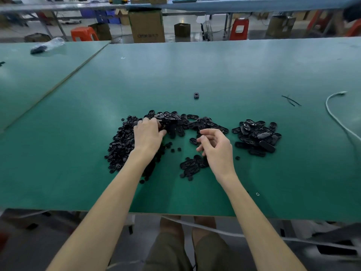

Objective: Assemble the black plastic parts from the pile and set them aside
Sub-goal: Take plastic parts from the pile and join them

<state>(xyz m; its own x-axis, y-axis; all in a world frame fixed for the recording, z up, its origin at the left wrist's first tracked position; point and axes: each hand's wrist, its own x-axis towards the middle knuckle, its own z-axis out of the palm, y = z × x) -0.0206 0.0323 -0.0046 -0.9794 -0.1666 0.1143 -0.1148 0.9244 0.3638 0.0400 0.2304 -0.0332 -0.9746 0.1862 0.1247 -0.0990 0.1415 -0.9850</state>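
Loosely curled and empty, the right hand (pixel 216 147) is held with a lone oval plate (pixel 193 141) just at its nine o'clock. Fingers of the left hand (pixel 147 133) are buried in the pile (pixel 172 119) at its one o'clock, so whether anything is held cannot be told.

Green table (pixel 175 75), black parts pile (pixel 121 145), smaller heap (pixel 257 135), white cable (pixel 332 112)

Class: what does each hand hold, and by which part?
The left hand reaches into the pile; any hold is hidden. The right hand holds nothing visible.

hands (pixel 148 134) 2 | black parts (pixel 257 135) too many to count | lone part (pixel 196 95) 1 | white cable (pixel 326 103) 1
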